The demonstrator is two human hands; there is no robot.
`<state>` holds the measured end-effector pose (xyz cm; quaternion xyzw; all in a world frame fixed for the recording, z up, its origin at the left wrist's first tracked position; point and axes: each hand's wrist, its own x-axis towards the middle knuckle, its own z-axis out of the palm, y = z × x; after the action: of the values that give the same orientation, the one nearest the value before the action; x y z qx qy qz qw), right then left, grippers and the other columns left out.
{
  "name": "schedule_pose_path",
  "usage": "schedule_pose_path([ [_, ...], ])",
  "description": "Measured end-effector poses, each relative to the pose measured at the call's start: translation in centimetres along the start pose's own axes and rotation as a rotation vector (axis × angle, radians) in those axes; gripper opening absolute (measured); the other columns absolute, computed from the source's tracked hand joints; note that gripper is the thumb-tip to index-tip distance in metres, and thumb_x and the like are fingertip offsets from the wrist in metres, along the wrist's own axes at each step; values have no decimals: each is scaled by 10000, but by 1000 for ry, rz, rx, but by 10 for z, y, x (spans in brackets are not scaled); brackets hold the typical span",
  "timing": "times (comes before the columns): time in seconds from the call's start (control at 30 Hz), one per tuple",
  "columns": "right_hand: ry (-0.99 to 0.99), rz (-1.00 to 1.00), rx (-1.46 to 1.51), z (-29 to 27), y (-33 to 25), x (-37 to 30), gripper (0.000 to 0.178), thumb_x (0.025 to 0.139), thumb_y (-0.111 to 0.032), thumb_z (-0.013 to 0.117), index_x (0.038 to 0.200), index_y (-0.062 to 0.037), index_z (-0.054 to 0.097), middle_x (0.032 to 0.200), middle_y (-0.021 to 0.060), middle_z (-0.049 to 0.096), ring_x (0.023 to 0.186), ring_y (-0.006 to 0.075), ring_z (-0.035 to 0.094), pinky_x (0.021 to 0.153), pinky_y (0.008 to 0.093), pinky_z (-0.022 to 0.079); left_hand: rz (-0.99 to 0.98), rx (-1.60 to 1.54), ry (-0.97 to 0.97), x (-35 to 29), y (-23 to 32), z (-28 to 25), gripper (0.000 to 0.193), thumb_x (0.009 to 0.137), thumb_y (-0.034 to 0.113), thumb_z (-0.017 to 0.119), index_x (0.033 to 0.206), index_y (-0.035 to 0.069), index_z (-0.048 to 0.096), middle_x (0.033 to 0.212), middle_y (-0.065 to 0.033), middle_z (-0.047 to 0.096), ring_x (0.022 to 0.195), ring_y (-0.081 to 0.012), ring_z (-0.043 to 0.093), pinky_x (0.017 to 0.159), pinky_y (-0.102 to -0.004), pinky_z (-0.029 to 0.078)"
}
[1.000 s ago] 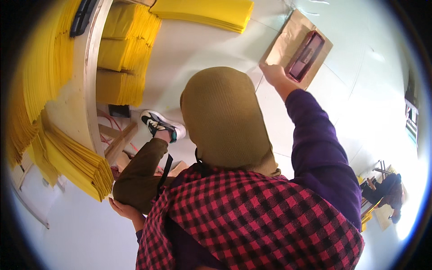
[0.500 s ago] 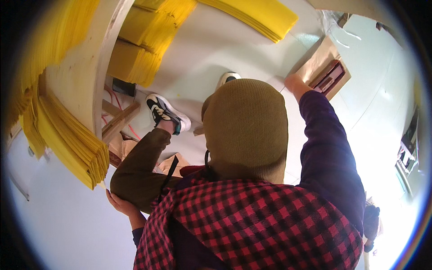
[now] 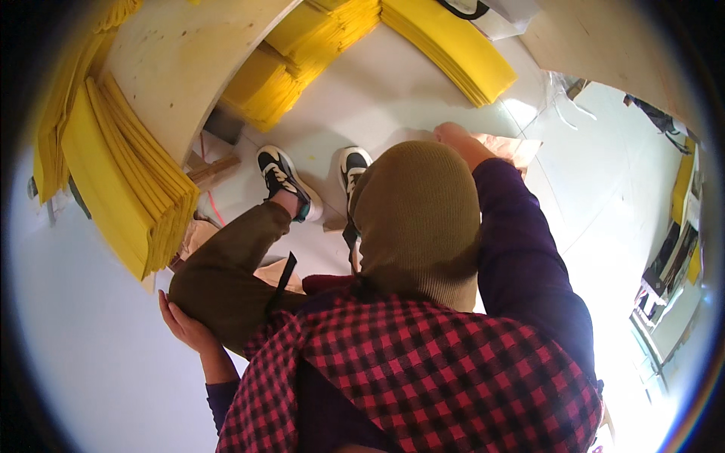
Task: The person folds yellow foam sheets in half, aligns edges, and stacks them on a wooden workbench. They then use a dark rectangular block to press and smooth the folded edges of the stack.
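The right arm (image 3: 522, 238) is extended forward, the right hand (image 3: 458, 138) curled beside creased light-brown paper (image 3: 510, 150), seen just right of the fingers; whether it is pinched cannot be told. The left hand (image 3: 186, 327) is laid along the bent left knee (image 3: 202, 291), fingers slightly parted.

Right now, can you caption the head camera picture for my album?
Left hand at a bent knee, right hand by brown paper, yellow stacks on the floor.
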<state>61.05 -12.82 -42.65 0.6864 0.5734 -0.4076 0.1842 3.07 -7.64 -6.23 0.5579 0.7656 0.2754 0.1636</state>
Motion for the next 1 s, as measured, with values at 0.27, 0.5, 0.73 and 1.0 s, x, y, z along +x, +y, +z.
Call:
schedule_pose_path([
  [0.27,73,0,313,-84,-21,83,97,741,-100,596,812,-91,662,697,86,675,671,237,669,605,373,525,-3,21,-37,10,6,5,429,995,238,352,1322,-24,446,1364,-158,447,1231,-259,438,1045,-350,332],
  [0.5,191,65,762,-136,-37,134,137,833,-105,601,949,-36,578,700,85,650,616,164,651,532,305,522,-55,68,-62,18,7,7,425,997,228,355,1320,-35,437,1355,-164,452,1223,-255,441,1047,-344,327],
  [0.73,566,-43,813,-116,-21,89,417,825,-166,610,1231,-115,532,911,156,669,823,270,654,719,381,509,-36,65,-62,18,6,8,430,998,236,361,1314,-45,437,1353,-167,452,1226,-254,436,1052,-344,319],
  [1.0,1171,756,903,52,44,-33,298,844,-211,587,1057,-4,621,935,170,623,915,297,590,831,388,470,4,26,-69,15,6,9,444,996,244,348,1327,-39,433,1374,-177,435,1258,-268,413,1064,-355,303],
])
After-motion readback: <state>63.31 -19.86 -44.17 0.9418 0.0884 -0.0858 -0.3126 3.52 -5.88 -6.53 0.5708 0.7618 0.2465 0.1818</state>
